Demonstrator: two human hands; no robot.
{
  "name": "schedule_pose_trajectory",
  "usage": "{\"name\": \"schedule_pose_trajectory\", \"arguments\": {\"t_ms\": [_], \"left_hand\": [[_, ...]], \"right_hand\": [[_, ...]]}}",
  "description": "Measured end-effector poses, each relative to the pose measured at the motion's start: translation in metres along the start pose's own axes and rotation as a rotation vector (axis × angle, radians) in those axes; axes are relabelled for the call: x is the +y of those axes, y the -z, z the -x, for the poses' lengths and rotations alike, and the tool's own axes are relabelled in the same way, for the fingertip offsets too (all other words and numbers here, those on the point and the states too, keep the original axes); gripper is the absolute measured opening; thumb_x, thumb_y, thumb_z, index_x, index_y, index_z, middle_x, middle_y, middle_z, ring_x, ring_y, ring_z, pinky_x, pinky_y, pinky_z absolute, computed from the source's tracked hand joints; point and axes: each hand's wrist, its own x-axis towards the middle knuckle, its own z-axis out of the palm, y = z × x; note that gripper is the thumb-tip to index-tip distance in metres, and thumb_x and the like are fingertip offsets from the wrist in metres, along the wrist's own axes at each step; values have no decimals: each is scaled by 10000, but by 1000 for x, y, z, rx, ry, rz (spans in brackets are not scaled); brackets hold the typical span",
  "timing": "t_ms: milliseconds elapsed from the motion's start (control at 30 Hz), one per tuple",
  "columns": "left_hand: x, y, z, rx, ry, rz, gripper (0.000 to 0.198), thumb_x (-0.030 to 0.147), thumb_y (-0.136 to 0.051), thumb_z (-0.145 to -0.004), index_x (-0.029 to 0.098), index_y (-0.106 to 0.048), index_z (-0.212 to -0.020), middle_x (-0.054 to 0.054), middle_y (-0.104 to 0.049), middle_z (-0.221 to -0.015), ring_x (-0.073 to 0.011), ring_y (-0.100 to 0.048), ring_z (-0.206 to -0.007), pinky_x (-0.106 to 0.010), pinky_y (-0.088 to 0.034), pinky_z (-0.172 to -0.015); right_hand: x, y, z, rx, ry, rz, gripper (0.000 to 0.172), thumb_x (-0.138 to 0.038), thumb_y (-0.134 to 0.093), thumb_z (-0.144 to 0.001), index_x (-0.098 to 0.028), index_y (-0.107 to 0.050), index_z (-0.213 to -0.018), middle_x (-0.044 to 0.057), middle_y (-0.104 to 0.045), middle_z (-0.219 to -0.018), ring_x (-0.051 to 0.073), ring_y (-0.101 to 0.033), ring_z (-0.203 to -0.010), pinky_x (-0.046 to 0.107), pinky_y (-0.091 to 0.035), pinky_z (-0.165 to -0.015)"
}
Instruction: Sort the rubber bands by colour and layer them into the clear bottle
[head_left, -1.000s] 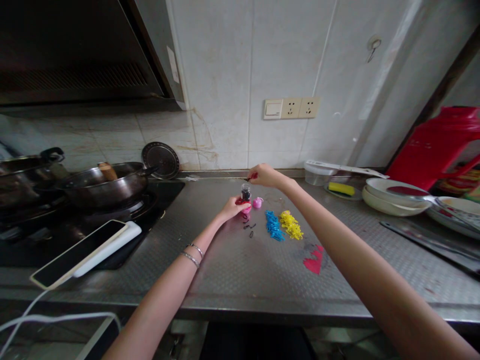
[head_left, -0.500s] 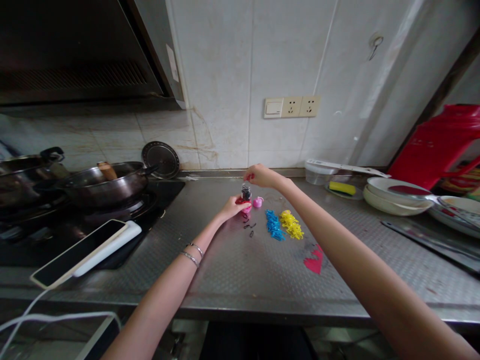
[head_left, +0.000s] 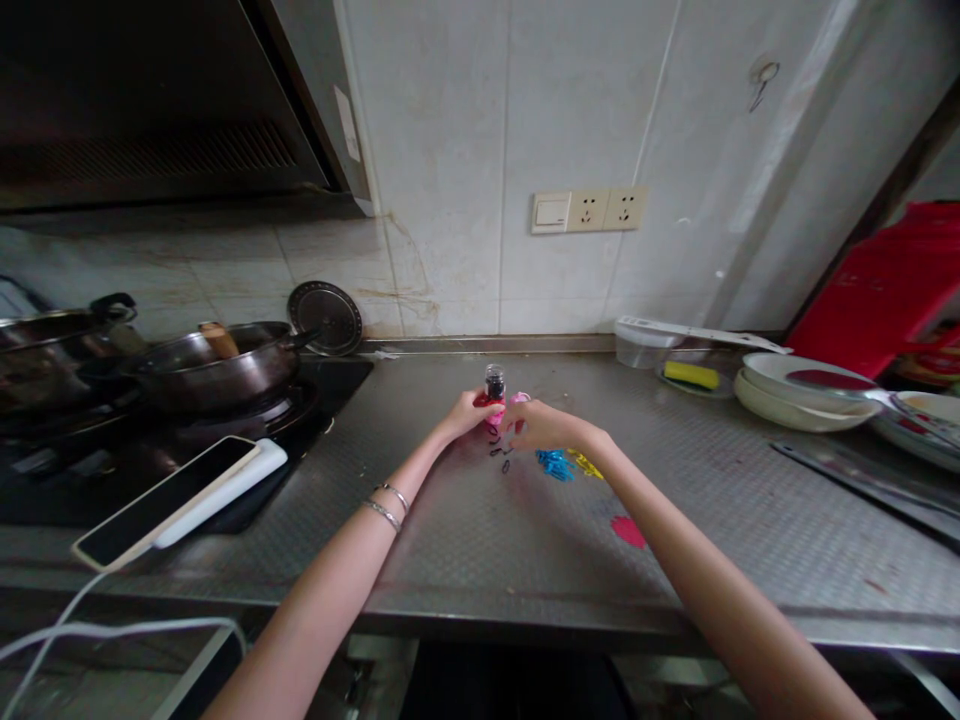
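Observation:
A small glass bottle [head_left: 495, 379] with dark bits inside and a pink and red lower part stands on the metal counter. My left hand [head_left: 468, 414] is closed around its lower part. My right hand [head_left: 546, 427] hangs low just right of the bottle, fingers curved and a little apart over several small black loops [head_left: 498, 450]; nothing shows between them. Behind its knuckles a pink cap [head_left: 520, 398] is partly hidden. Blue bands [head_left: 555, 464] lie in a pile near the right wrist. Yellow bands [head_left: 585, 463] and a pink-red flat piece [head_left: 628, 531] are partly covered by my right arm.
On the left are a stove with a pan [head_left: 217, 370] and a phone [head_left: 169, 503] with a white cable. At the right stand stacked bowls [head_left: 795, 400], a yellow sponge [head_left: 691, 375], a plastic container [head_left: 643, 347] and a knife [head_left: 862, 485].
My right hand has come down from above the bottle's mouth to the counter beside it, now covering part of the cap and bands. My left hand keeps holding the bottle.

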Motion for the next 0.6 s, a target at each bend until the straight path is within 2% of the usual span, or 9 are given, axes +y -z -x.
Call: {"name": "schedule_pose_trajectory", "arguments": {"t_ms": [100,233,467,600], "left_hand": [[2,-1,2,-15,12,36,311,310,-631,-664,102,-595,-893,-44,-628,-815,-134,-558,-726,-257,-426,-704],[2,-1,4,-23,5,45,320,309,-621,-675,101,-588,-916,-41,-620,-830,-132,-553,-743,-258,-422,-718],[-2,0,2,-22,-2,22,311,302,-621,-678,105,-591,-916,-45,-620,-832,-142,-552,-759,-270,-421,-737],[-3,0,1,-8,9,21,314,300,-626,-672,106,-594,-917,-52,-623,-855,-151,-552,-788,-279,-419,-756]], "right_hand": [[-5,-14,7,-36,20,32,353,-97,-549,-599,-177,-642,-930,59,-636,-915,161,-553,-829,226,-419,-713],[-3,-23,10,-27,49,96,360,-108,-550,-604,-180,-630,-948,79,-594,-1031,179,-539,-900,249,-410,-772],[7,-36,7,27,50,161,189,-145,-500,-671,-177,-650,-782,50,-622,-854,135,-558,-752,207,-390,-659],[6,-38,7,18,24,179,173,-134,-462,-693,-153,-634,-708,52,-617,-794,125,-546,-706,203,-372,-627]]}}
